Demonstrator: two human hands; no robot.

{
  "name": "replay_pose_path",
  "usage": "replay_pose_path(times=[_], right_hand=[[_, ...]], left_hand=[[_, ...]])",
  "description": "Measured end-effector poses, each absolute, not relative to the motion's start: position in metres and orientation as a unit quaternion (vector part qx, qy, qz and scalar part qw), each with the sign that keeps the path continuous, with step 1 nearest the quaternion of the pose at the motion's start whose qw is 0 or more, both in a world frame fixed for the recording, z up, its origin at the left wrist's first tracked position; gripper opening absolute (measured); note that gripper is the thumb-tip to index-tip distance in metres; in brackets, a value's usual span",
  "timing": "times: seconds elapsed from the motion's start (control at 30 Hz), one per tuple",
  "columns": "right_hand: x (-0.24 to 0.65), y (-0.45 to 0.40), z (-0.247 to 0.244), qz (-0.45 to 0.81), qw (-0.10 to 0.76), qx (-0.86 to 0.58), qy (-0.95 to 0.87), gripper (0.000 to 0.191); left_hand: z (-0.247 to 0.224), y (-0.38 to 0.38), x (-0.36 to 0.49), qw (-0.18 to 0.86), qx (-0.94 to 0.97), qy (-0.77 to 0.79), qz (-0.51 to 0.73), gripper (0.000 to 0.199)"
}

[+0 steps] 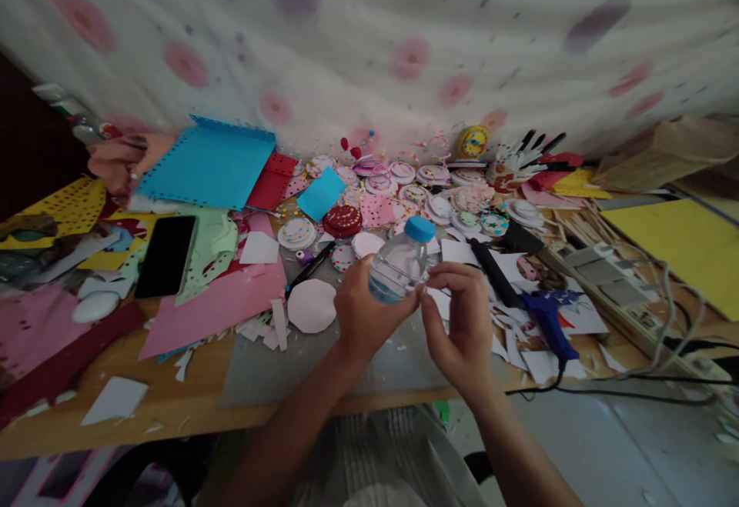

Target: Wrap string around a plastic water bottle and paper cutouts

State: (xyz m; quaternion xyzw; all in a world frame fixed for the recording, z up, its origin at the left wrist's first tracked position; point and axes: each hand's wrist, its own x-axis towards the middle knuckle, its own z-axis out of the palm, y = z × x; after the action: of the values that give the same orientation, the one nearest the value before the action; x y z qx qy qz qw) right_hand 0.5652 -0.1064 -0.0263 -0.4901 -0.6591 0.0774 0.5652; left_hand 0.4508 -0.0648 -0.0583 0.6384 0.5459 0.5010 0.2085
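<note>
A clear plastic bottle (398,261) with a blue cap (419,228) is tilted above the front middle of the table. Wrapped around its lower side, my left hand (363,311) holds it, the thumb reaching toward the right. My right hand (462,315) is at the bottle's right side, thumb and forefinger pinched together close to the left thumb tip. Whatever is in that pinch is too small to make out. Below both hands lies a grey cutting mat (323,372), and a white paper disc (312,306) rests on it left of the bottle.
Decorated paper discs (342,220) crowd the back of the table. A phone (166,255), pink paper (213,311) and blue sheets (211,165) lie left. On the right are a blue glue gun (550,325), a black stick-shaped tool (494,272), a power strip (612,299) and cables.
</note>
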Motion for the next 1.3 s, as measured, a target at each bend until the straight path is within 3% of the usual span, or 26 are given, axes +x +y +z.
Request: replay_pose_path(times=[0.1,0.27,0.57,0.87,1.3], right_hand=[[0.582,-0.102,-0.027,0.028,0.480,-0.501,-0.719,0.025],[0.588,-0.098,-0.034,0.009,0.392,-0.496,-0.775,0.021],[0.571,-0.110,-0.012,-0.021,0.331,-0.402,-0.853,0.009],[0.561,-0.128,0.004,-0.021,0.359,-0.379,-0.853,0.016],[0.552,-0.124,0.023,-0.123,0.456,-0.397,-0.787,0.022]], left_hand=[[-0.057,-0.064,0.452,0.211,0.640,0.541,0.504,0.058],[-0.058,-0.065,0.442,0.302,0.621,0.515,0.508,0.058],[-0.058,-0.082,0.402,0.387,0.601,0.440,0.543,0.062],[-0.059,-0.097,0.376,0.440,0.616,0.375,0.535,0.084],[-0.024,-0.100,0.365,0.499,0.511,0.251,0.653,0.038]])
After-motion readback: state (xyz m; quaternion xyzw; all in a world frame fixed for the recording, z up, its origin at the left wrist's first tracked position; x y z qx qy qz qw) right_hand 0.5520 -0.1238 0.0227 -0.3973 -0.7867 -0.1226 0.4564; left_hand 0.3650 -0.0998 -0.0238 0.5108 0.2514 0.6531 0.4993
